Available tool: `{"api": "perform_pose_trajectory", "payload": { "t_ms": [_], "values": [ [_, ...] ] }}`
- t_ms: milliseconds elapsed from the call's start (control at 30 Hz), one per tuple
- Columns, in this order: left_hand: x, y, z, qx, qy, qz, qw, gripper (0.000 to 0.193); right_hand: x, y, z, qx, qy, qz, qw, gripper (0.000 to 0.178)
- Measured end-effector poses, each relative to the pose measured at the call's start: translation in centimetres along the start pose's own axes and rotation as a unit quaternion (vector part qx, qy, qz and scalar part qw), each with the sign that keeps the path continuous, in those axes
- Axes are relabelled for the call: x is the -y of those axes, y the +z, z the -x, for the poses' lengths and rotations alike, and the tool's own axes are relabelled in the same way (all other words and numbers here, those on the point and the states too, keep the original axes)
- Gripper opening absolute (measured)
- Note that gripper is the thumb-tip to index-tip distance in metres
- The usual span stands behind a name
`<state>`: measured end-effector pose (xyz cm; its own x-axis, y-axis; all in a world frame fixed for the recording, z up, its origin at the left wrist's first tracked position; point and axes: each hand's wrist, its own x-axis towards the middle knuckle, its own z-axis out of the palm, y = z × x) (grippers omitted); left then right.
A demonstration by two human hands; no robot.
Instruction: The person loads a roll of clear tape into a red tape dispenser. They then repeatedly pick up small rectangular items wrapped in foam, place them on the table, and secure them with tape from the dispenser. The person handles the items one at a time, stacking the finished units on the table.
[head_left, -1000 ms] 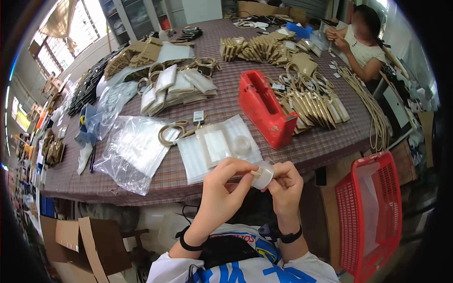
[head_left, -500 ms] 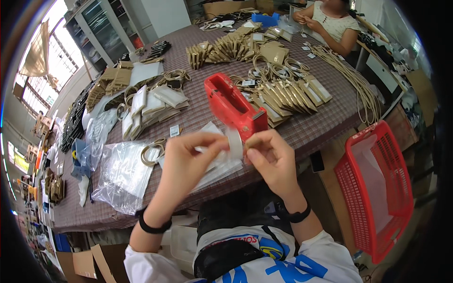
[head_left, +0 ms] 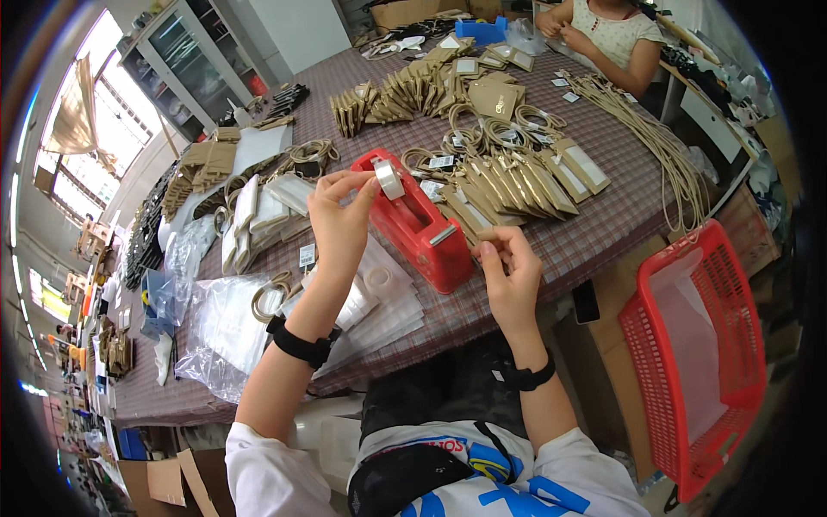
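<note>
My left hand (head_left: pixel 343 207) pinches a roll of clear tape (head_left: pixel 389 181) over the back end of a red tape dispenser (head_left: pixel 444 263). The dispenser stands on the table in front of me, its cutting edge toward me. Beside that front end is my right hand (head_left: pixel 514 271), thumb and forefinger pressed together; what is between them, if anything, is too small to make out. White sheets (head_left: pixel 401 302) lie left of the dispenser, with several tape rolls (head_left: pixel 355 303) on them under my left forearm.
Brown pouches (head_left: pixel 517 185) with coiled cords spread right of the dispenser. Clear plastic bags (head_left: pixel 220 327) and white packets (head_left: pixel 250 207) lie left. A red basket (head_left: pixel 636 345) stands right of the table. Long cords (head_left: pixel 663 155) hang over the right edge. Another person (head_left: pixel 612 43) sits far right.
My left hand has carried the tape roll forward and left, from in front of the dispenser to over its back end. My right hand stays near the front end, now apart from the roll.
</note>
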<state>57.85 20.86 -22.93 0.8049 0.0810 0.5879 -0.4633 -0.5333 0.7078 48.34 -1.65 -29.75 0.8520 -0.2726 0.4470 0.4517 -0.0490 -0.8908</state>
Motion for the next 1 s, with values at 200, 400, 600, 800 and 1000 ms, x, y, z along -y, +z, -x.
{"api": "perform_pose_trajectory", "payload": {
  "t_ms": [200,400,600,800,1000],
  "values": [
    [-0.6,0.4,0.4,-0.013,0.009,-0.151,0.988,0.014,0.2,-0.2,0.1,0.014,-0.015,0.004,1.0,0.014],
    [-0.9,0.5,0.3,-0.014,0.024,-0.207,0.978,0.017,0.1,-0.2,0.1,0.015,-0.019,0.009,1.0,0.014],
    [-3.1,0.1,-0.9,0.021,0.076,-0.309,0.948,0.014,0.1,0.0,-0.1,0.006,-0.02,0.015,1.0,0.012],
    [-3.9,0.6,-0.6,0.032,0.103,-0.339,0.934,0.014,-0.2,0.0,0.0,0.002,-0.027,0.021,0.999,0.012],
    [-3.2,0.6,-0.4,0.033,0.081,-0.299,0.95,0.011,-0.2,0.1,0.1,0.001,-0.035,0.021,0.999,0.012]
  ]
}}
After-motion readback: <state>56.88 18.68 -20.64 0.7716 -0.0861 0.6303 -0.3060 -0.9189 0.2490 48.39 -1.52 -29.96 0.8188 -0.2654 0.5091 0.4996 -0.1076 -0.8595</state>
